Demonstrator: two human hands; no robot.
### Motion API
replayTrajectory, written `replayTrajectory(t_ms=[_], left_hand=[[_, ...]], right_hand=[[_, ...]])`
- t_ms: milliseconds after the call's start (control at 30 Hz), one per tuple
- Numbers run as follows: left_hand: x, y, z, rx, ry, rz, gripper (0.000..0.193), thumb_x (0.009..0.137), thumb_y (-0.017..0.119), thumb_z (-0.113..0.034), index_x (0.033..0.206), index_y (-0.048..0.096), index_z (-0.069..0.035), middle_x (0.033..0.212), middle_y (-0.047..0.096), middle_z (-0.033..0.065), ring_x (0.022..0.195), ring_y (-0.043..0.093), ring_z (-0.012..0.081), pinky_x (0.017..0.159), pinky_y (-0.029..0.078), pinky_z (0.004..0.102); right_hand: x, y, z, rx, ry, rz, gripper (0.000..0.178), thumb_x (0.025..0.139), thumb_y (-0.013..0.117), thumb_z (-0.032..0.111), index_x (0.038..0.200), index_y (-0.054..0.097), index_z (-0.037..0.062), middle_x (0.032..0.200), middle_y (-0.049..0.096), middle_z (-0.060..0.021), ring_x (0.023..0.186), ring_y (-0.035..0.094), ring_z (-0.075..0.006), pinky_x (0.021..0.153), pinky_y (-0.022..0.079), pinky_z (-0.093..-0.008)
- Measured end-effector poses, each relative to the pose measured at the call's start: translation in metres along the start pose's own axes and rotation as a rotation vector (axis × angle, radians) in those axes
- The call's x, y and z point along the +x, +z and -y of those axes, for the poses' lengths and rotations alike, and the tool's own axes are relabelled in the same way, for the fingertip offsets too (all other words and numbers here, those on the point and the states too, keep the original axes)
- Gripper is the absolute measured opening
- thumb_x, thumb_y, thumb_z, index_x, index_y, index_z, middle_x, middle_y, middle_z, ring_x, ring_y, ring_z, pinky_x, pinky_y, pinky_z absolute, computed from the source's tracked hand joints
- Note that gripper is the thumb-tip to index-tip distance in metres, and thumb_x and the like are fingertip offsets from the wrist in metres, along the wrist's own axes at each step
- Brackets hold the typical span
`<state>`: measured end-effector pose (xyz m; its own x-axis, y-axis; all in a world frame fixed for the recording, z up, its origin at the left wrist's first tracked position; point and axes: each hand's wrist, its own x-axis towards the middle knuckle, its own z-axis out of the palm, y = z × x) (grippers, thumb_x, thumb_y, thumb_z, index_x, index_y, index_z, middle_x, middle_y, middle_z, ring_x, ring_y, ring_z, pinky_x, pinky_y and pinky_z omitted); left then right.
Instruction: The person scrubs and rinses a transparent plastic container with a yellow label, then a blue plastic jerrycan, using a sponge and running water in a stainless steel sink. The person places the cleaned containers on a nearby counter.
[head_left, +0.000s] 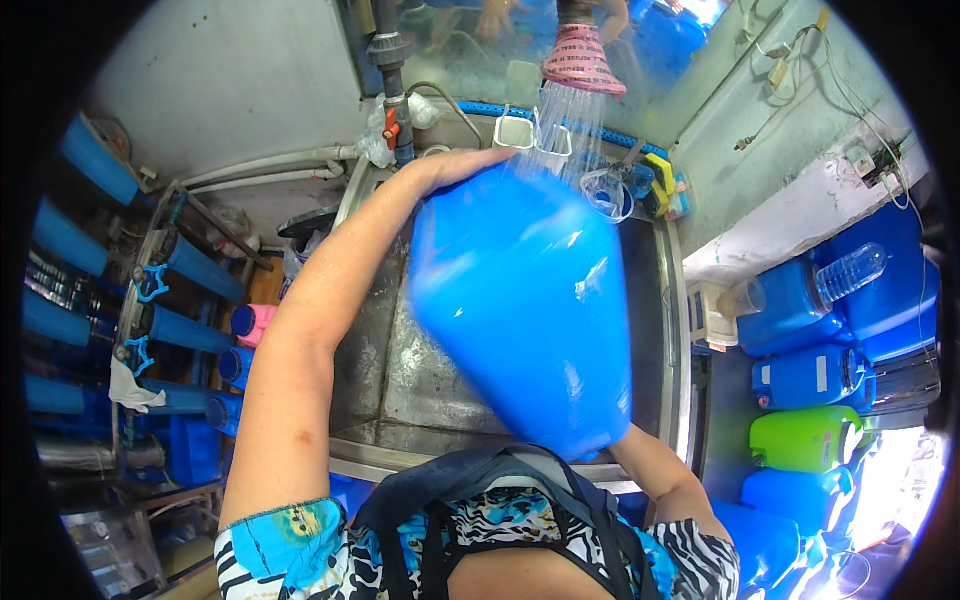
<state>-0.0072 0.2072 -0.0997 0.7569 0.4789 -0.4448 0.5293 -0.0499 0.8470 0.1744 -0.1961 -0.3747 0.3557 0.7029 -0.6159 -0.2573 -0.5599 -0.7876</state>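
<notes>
A big blue plastic water container [530, 310] is tilted over a metal sink [440, 375], slightly blurred by motion. My left hand [470, 168] grips its far end, the arm stretched along its left side; the fingertips are partly hidden. At the near right corner my right hand [632, 447] holds the container from beneath, its fingers mostly out of sight. Water streams from a shower head [585, 62] wrapped in pink printed tape and falls on the container's far end.
White plastic baskets [515, 133] and a yellow-handled tool [660, 185] sit along the sink's back edge. A grey pipe with a red valve handle [391, 127] rises at the back left. Blue containers [805, 375] and a green container [805, 438] stand at right; filter housings [195, 265] at left.
</notes>
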Motion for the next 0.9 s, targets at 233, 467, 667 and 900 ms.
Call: replayTrajectory(t_ms=[233, 467, 667, 900], left_hand=[[-0.024, 0.031, -0.083, 0.281, 0.353, -0.041, 0.048, 0.084, 0.059, -0.051, 0.109, 0.068, -0.011, 0.117, 0.060, 0.0111, 0.107, 0.056, 0.0229, 0.093, 0.041, 0.0357], [-0.057, 0.052, -0.078, 0.684, 0.595, -0.203, 0.051, 0.072, 0.075, -0.046, 0.104, 0.069, -0.007, 0.144, 0.037, 0.0227, 0.128, 0.041, 0.0382, 0.105, 0.035, 0.0423], [-0.061, 0.080, -0.050, 0.764, 0.893, -0.612, 0.045, 0.066, 0.079, -0.026, 0.100, 0.066, 0.000, 0.122, 0.059, 0.0202, 0.109, 0.058, 0.0367, 0.091, 0.048, 0.0403], [-0.054, 0.113, -0.053, 0.943, 1.069, -1.001, 0.025, 0.067, 0.070, -0.009, 0.085, 0.056, 0.000, 0.087, 0.059, 0.0170, 0.082, 0.057, 0.0373, 0.073, 0.048, 0.0433]], right_hand=[[0.048, 0.093, 0.040, 0.986, -0.195, -0.133, 0.067, 0.090, 0.054, 0.025, 0.141, 0.016, 0.0045, 0.107, 0.064, -0.0210, 0.085, 0.064, -0.0405, 0.077, 0.052, -0.0475], [0.046, 0.106, 0.061, 1.245, -0.362, -0.258, 0.065, 0.091, 0.053, 0.025, 0.141, 0.018, 0.0047, 0.107, 0.064, -0.0206, 0.085, 0.065, -0.0401, 0.077, 0.052, -0.0473], [0.042, 0.095, 0.066, 1.360, -0.446, -0.311, 0.063, 0.091, 0.053, 0.025, 0.140, 0.019, 0.0048, 0.107, 0.065, -0.0203, 0.085, 0.065, -0.0398, 0.077, 0.052, -0.0471], [0.036, 0.067, 0.069, 1.446, -0.518, -0.340, 0.061, 0.091, 0.053, 0.025, 0.140, 0.021, 0.0049, 0.106, 0.065, -0.0199, 0.085, 0.065, -0.0394, 0.077, 0.052, -0.0469]])
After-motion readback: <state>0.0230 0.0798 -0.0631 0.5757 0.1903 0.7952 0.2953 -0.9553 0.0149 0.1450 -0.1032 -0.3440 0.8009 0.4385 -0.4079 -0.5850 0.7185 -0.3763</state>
